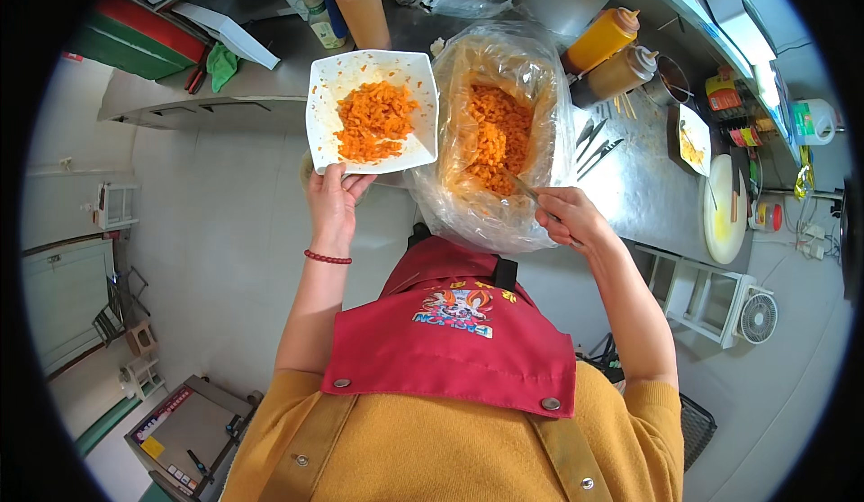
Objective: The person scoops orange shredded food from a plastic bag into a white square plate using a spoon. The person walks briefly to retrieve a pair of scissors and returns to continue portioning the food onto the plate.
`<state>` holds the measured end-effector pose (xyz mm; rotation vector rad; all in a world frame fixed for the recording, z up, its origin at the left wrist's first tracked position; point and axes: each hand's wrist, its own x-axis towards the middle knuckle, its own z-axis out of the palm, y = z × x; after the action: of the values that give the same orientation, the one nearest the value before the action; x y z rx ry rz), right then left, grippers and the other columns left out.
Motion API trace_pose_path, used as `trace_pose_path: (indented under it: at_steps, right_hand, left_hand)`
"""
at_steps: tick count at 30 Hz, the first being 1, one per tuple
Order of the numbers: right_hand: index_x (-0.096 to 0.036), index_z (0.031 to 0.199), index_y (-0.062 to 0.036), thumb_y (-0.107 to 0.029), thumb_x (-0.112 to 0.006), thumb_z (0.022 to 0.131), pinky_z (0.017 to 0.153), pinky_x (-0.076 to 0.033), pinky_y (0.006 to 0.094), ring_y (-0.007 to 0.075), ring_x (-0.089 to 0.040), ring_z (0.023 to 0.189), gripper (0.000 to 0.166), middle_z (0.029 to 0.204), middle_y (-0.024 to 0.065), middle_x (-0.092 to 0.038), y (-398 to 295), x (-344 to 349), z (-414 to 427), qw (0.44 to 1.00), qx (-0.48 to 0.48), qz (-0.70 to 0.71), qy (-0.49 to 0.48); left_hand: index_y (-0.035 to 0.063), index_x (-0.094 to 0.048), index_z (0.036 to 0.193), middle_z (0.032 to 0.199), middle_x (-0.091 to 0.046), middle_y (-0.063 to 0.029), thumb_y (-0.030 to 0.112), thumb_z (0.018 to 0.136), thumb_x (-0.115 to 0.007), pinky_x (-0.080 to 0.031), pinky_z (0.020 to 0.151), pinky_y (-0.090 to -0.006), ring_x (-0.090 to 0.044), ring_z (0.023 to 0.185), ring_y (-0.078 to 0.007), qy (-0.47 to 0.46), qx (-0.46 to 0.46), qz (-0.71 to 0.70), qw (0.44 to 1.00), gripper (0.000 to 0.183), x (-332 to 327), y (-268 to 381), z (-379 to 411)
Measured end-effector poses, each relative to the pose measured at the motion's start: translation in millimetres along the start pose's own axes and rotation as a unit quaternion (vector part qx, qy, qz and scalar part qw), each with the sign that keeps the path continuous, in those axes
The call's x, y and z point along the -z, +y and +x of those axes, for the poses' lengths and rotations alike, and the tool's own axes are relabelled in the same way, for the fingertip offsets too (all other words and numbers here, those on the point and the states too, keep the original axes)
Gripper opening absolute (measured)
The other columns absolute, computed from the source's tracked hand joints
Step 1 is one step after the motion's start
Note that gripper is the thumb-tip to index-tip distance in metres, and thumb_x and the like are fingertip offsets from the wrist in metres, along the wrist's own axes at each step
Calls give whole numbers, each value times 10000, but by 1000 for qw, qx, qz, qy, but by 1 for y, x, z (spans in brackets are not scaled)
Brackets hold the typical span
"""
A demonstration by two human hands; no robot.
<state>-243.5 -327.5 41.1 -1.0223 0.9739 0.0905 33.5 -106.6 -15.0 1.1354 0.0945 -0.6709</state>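
My left hand (336, 195) grips the near edge of a white square bowl (426, 143), holding it up at the counter's front edge. Diced orange food (376, 120) lies in the bowl, and bits of it cling to the walls. To the right of the bowl stands a container lined with a clear plastic bag (499, 228), its wide mouth open. More of the diced orange food (496, 141) fills it. My right hand (570, 217) is closed around the handle of a metal utensil (523, 186), probably a spoon; its tip is sunk in the food and hidden.
Squeeze bottles with a yellow sauce (601, 39) and a brown sauce (613, 76) stand behind the bag on the right. Several knives (597, 147) lie on the steel counter (638, 198). Farther right are a small white dish (694, 139) and a round cutting board (722, 232).
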Motion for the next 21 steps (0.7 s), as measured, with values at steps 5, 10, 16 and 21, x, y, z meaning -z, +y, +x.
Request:
trace_pose_path:
  at_steps: [5,10,16,21]
  right_hand:
    - [-514,1217,93,-102,-451,951,358,-287,220,48,-350,410,336,691,48,-527,-6,2,-31,1000,10,-19,22]
    - [-471,1302,75,-94,-451,953,345,-282,205,46,-363,401,388,662,33,-519,-31,-14,-72,998,27,-47,41]
    - [-489,1294,62,-109,-451,968,346,-284,201,48,-373,387,370,650,25,-535,-66,-51,-97,985,93,-125,69]
    - [-364,1413,-42,-10,-496,870,552,-491,369,263,-593,605,560,850,126,-582,-14,-64,-33,688,448,-539,186]
  left_hand:
    - [-64,-466,1092,1099,-584,-191,61,883,-515,-565,845,-456,-637,979,-336,-4,-11,24,1000,248,-7,5,-6]
    - [-62,-472,1121,1095,-593,-188,71,893,-512,-584,802,-433,-651,945,-316,-47,-4,54,997,268,-10,14,-5]
    - [-57,-508,1106,1025,-627,-151,65,898,-489,-605,727,-391,-674,853,-256,-74,44,42,995,242,-27,16,-12]
    - [-44,-501,1063,1058,-618,-154,73,892,-502,-588,794,-434,-667,907,-277,-127,93,12,987,206,-44,6,-22]
